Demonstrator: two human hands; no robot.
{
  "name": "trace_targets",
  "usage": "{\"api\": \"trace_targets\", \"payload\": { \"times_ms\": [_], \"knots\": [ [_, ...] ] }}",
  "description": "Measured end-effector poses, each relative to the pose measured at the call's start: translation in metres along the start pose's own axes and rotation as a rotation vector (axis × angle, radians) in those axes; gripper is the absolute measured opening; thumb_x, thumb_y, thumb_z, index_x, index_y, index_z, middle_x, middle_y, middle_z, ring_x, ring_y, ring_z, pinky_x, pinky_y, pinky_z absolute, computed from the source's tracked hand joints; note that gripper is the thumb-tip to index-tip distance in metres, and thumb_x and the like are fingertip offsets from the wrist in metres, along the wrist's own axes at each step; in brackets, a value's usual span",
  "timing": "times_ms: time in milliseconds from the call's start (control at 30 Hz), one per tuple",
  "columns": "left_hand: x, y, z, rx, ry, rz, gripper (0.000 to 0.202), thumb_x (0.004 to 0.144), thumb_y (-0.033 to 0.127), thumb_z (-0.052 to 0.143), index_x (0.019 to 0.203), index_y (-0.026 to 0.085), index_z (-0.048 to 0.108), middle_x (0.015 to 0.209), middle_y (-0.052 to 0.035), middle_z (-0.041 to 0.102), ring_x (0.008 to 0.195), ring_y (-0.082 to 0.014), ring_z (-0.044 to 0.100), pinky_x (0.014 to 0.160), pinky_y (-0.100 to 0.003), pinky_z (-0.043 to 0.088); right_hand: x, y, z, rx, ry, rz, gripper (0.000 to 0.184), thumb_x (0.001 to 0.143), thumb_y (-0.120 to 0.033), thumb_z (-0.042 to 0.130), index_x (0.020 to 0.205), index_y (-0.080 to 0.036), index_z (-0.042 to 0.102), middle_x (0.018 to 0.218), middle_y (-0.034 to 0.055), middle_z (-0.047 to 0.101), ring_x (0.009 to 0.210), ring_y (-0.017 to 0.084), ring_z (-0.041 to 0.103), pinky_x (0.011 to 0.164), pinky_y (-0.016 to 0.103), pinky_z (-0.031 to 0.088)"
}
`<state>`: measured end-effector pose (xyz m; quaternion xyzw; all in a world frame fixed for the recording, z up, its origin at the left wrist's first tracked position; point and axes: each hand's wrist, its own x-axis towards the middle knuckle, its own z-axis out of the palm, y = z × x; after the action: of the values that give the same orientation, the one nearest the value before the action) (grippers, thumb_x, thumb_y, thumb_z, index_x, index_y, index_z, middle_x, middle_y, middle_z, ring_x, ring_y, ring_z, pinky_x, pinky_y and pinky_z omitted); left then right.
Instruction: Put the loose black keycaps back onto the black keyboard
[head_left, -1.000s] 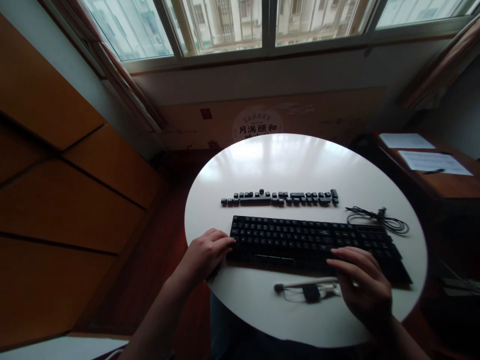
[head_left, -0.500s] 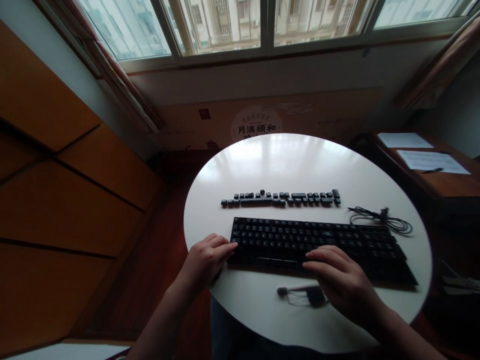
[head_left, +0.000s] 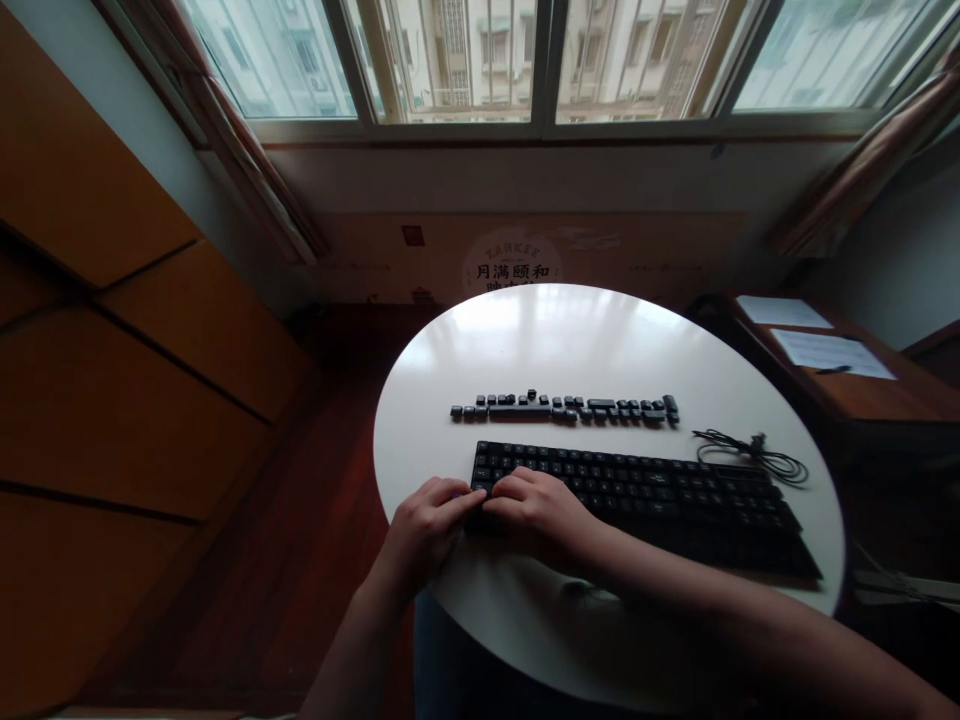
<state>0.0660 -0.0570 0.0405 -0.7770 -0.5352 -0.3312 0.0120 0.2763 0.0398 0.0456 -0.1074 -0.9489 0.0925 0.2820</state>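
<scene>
A black keyboard [head_left: 660, 495] lies across the near half of a round white table [head_left: 585, 340]. My left hand [head_left: 427, 528] rests at the keyboard's left end, fingers curled against its corner. My right hand [head_left: 544, 512] has crossed over and lies on the left keys, right beside my left hand, fingers bent down onto the keys. A row of loose black keycaps [head_left: 566, 407] is lined up behind the keyboard. The keyboard's cable [head_left: 754, 455] is coiled at its far right corner. My right forearm hides the tool near the table's front edge.
A wooden side desk [head_left: 847, 385] with papers stands to the right. A cardboard panel with printed characters [head_left: 517, 265] leans under the window. Wooden cabinets [head_left: 150, 350] fill the left side.
My right hand moved from the table's right front, near the small wire tool, leftward across the keyboard to its left end. The left hand stayed put. The view tilted up slightly.
</scene>
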Motion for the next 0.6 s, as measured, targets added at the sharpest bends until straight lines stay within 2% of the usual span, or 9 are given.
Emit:
{"api": "trace_targets", "payload": {
  "times_ms": [167,267,400,600],
  "knots": [
    [-0.0051,-0.0040,0.0044,-0.122,0.043,-0.079,0.026,0.098,0.019,0.058,0.121,0.023,0.070,0.100,-0.0058,0.073,0.090,-0.0187,0.067,0.080,-0.031,0.058,-0.0022,0.0023,0.0041,-0.006,-0.035,-0.004,0.014,0.100,-0.020,0.058,0.101,-0.016,0.071,0.090,0.0067,0.068,0.077,0.017,0.054,0.070,0.030,0.046],
    [-0.0071,-0.0058,0.0051,-0.182,0.066,-0.140,0.022,0.096,0.020,0.063,0.117,0.022,0.070,0.094,-0.0050,0.074,0.084,-0.0184,0.068,0.076,-0.031,0.058,-0.0014,0.0035,0.0031,0.026,-0.029,0.002,0.015,0.098,-0.018,0.057,0.100,-0.015,0.071,0.092,0.0068,0.070,0.075,0.016,0.053,0.070,0.030,0.046],
    [-0.0065,-0.0063,0.0059,-0.214,0.085,-0.120,0.011,0.097,0.020,0.063,0.102,0.022,0.073,0.091,-0.0041,0.075,0.084,-0.0179,0.068,0.077,-0.031,0.058,0.0001,0.0045,0.0031,0.095,-0.009,0.050,0.017,0.096,-0.016,0.058,0.101,-0.019,0.074,0.092,0.0053,0.071,0.075,0.016,0.054,0.071,0.029,0.047],
    [-0.0060,-0.0063,0.0074,-0.234,0.103,-0.106,0.013,0.097,0.020,0.063,0.102,0.021,0.075,0.095,-0.0053,0.078,0.088,-0.0186,0.069,0.077,-0.033,0.060,0.0019,0.0024,0.0004,0.108,-0.025,0.051,0.018,0.097,-0.017,0.057,0.100,-0.019,0.075,0.090,0.0057,0.069,0.077,0.016,0.055,0.073,0.029,0.048]
  ]
}}
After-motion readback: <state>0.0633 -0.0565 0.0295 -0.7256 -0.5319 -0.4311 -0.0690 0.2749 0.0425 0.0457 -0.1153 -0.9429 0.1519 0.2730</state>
